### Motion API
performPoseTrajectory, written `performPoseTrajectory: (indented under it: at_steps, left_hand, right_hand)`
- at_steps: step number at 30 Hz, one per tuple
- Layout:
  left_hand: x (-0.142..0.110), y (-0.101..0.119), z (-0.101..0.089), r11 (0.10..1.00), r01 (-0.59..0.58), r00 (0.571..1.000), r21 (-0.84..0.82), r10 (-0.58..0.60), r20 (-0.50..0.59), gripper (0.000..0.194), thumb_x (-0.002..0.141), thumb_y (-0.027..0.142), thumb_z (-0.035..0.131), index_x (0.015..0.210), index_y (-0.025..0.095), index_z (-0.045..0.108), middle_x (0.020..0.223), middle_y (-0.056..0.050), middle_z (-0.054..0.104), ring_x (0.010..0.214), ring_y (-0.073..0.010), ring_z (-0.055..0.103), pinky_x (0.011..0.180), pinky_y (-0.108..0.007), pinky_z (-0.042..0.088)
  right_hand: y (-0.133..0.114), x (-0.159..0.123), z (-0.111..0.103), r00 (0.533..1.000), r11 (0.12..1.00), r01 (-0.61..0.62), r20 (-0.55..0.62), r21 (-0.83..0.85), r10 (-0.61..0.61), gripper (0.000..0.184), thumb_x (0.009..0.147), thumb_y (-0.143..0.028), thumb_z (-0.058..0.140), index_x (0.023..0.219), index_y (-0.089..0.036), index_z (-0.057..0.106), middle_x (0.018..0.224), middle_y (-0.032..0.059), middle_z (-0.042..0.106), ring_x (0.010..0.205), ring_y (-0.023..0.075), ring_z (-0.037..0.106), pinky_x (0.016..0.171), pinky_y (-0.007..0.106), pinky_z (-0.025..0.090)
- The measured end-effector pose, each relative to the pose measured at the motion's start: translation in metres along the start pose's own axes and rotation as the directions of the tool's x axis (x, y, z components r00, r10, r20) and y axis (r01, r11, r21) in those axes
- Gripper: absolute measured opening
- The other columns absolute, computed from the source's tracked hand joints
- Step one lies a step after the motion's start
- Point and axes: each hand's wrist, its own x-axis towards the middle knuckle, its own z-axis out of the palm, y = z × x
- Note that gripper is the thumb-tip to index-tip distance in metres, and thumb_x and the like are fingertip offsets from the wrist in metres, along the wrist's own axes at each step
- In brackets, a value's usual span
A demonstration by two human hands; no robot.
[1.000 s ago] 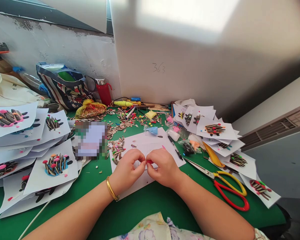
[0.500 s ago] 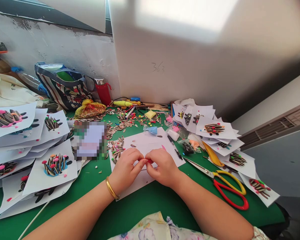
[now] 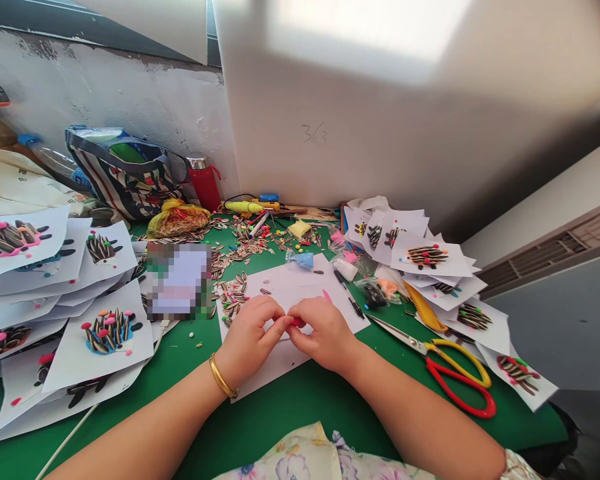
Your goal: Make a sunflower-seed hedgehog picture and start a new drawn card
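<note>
My left hand [image 3: 250, 337] and my right hand [image 3: 325, 333] meet over a white sheet of paper [image 3: 290, 287] on the green table [image 3: 280, 413]. Both have their fingers curled, and together they pinch a small red lump of clay [image 3: 297, 323] between the fingertips. A gold bangle [image 3: 221, 377] is on my left wrist. A pile of striped sunflower seeds [image 3: 233, 297] lies on the sheet just left of my left hand. A pink bit of clay [image 3: 327, 295] sits on the paper above my right hand.
Stacks of paper with seed-and-clay pictures lie at the left [image 3: 105, 333] and right [image 3: 430, 257]. Red-and-yellow scissors [image 3: 455, 380] lie at the right. A striped bag [image 3: 125, 170], a red flask [image 3: 205, 181] and a white board [image 3: 380, 120] stand at the back.
Both hands stay together on the red clay, with only small finger movements. The view has shifted slightly.
</note>
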Motion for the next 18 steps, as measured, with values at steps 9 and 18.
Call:
performPoseTrajectory:
  at_steps: [9, 18]
  left_hand:
    - [0.0011, -0.0009, 0.0018, 0.999, -0.002, 1.0, 0.032, 0.002, 0.005, 0.017, 0.093, 0.028, 0.052, 0.078, 0.02, 0.056, 0.081, -0.001, 0.058, 0.08, -0.017, 0.052, 0.076, -0.032, 0.041]
    - [0.0007, -0.0039, 0.0016, 1.0, -0.028, 0.998, -0.013, 0.028, -0.049, 0.011, 0.092, 0.029, 0.056, 0.087, 0.022, 0.063, 0.088, -0.003, 0.063, 0.086, -0.018, 0.056, 0.082, -0.034, 0.044]
  right_hand:
    - [0.0026, -0.0005, -0.0005, 1.0, 0.999, 0.024, 0.003, -0.038, -0.024, 0.012, 0.083, -0.013, 0.051, 0.079, -0.02, 0.059, 0.069, 0.0, 0.061, 0.068, 0.0145, 0.054, 0.069, 0.028, 0.037]
    - [0.0007, -0.0013, -0.0008, 0.999, 0.999, -0.028, -0.027, -0.023, 0.027, 0.012, 0.085, -0.016, 0.052, 0.08, -0.02, 0.062, 0.07, 0.0, 0.062, 0.067, 0.0141, 0.054, 0.067, 0.028, 0.038]
